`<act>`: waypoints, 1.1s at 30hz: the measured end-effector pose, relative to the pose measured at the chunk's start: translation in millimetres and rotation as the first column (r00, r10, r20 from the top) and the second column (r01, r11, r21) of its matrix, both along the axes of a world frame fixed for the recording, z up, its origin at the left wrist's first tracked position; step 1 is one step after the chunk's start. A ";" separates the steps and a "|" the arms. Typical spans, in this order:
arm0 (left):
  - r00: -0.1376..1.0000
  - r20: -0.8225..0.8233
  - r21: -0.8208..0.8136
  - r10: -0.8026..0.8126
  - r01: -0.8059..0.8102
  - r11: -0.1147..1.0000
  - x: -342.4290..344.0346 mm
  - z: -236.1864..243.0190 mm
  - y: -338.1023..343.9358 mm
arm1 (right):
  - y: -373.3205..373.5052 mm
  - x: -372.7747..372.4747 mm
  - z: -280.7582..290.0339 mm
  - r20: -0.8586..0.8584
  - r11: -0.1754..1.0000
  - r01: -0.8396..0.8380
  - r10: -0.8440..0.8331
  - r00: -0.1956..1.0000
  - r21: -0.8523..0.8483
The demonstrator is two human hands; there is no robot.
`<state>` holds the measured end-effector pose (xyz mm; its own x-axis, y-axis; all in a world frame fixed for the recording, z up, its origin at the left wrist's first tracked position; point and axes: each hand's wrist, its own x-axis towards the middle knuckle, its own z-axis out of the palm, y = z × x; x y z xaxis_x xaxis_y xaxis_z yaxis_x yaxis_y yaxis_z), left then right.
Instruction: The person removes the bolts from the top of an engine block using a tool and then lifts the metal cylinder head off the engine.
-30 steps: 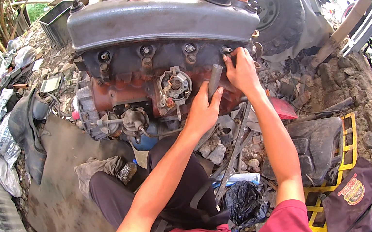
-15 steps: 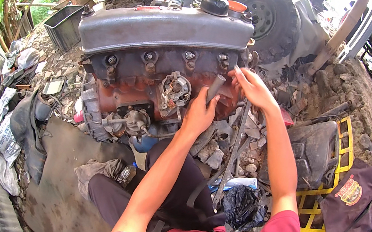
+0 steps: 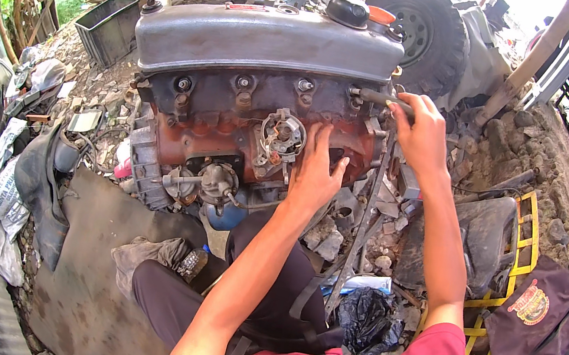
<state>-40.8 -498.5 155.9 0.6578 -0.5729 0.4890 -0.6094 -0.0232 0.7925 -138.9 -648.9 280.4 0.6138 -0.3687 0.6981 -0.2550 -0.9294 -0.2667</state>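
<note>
A grey metal tube [image 3: 382,99], like a spark plug socket, lies nearly level in my right hand [image 3: 421,134], with the fingers wrapped round its outer end. Its other end meets the rightmost spark plug's spot on the engine [image 3: 193,140]; how far it fits over the plug I cannot tell. Along the block to the left, other spark plugs [image 3: 305,85] stick out bare. My left hand [image 3: 317,172] rests against the reddish block with its fingers apart, holding nothing, just right of the open distributor [image 3: 282,137]. A grey valve cover [image 3: 270,40] tops the engine.
Below the engine lies a brown mat [image 3: 96,266] with a crumpled rag [image 3: 151,257]. A black plastic bag [image 3: 370,320], rubble and a yellow grate [image 3: 529,233] are on the right. A plastic crate [image 3: 107,31] stands at the back left, and vehicle wheels [image 3: 417,38] behind.
The metal tube has passed from my left hand to my right and now reaches the rightmost spark plug. My left hand has opened onto the block. The view has shifted slightly.
</note>
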 end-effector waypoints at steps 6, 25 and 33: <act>0.999 0.001 0.024 -0.052 0.052 0.998 -0.4 -7.3 -3.8 | -14.9 22.7 -23.6 0.002 0.995 0.004 -0.004 1.000 -0.102; 0.987 -0.045 0.038 -0.153 0.155 0.987 -4.4 -5.9 -3.3 | -31.8 44.4 21.0 -0.403 0.908 -0.286 0.148 0.903 -0.306; 0.985 -0.059 0.045 -0.161 0.164 0.985 -3.7 -7.3 -0.4 | -24.7 37.0 37.3 -0.540 0.925 -0.088 -0.137 0.830 -0.371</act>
<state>-44.4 -498.9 148.6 0.5791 -0.6968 0.4232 -0.5638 0.0326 0.8253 -101.9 -673.6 317.8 0.9265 -0.1770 0.3322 -0.2763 -0.9191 0.2809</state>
